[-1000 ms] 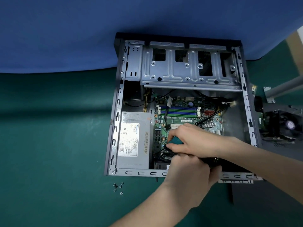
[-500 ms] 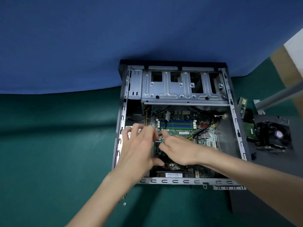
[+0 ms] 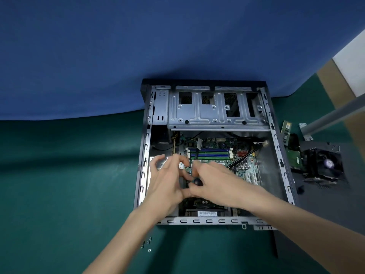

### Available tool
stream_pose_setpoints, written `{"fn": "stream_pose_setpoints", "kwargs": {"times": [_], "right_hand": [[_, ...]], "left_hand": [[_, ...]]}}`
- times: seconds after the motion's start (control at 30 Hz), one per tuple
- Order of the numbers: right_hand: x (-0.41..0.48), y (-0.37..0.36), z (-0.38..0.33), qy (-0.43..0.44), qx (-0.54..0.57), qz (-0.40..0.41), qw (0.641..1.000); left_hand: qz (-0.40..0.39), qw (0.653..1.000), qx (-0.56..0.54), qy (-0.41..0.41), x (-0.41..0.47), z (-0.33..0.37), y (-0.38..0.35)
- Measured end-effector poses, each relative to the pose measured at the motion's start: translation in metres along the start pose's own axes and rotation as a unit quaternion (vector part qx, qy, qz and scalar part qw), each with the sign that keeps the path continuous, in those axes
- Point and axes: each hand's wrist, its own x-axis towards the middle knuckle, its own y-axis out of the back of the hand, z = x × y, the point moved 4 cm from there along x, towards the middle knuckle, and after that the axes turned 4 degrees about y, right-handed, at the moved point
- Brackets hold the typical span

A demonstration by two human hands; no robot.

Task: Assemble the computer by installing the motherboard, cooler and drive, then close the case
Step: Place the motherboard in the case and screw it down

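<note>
Case (image 3: 197,221): grey steel, open, lying on its side on the green surface (image 3: 59,175). Its long axis runs away from the person toward the blue backdrop.

Motherboard (image 3: 213,153): flat inside the case, green. Its blue-and-green memory slots run left to right.

Drive cage (image 3: 217,113): stamped silver, at the far end.

Right grip (image 3: 215,180): over the board, fingers curled round a dark, round-ended screwdriver handle (image 3: 197,182).

Left grip (image 3: 167,182): touching the right one, fingers bent above the power supply (image 3: 161,164). It is blurred, so I cannot tell whether it holds anything.

Cooler (image 3: 324,167): black, lying outside to the right of the case.

Loose screws (image 3: 147,244): near the front-left corner.
</note>
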Motion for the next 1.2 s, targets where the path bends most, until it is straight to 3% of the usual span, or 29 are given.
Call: {"fn": "stream_pose_setpoints", "kwargs": {"times": [0.23,0.43,0.9,1.07,1.2], "right_hand": [[-0.003,-0.008,0.000,0.009,0.047,0.053,0.997],[-0.001,-0.004,-0.002,0.010,-0.007,0.069,0.998],[-0.002,-0.010,0.000,0.013,0.041,0.073,0.996],[0.000,-0.009,-0.003,-0.002,-0.020,0.083,0.996],[-0.001,-0.011,-0.006,0.025,0.000,0.080,0.997]], "left_hand": [[0.027,0.991,0.115,-0.056,-0.007,0.005,0.007],[-0.023,0.992,0.105,-0.066,-0.006,-0.001,0.008],[-0.013,0.987,0.133,-0.084,-0.009,-0.001,0.004],[-0.033,0.982,0.165,-0.080,-0.008,-0.001,0.002],[-0.023,0.982,0.166,-0.089,-0.009,-0.001,0.001]]}}
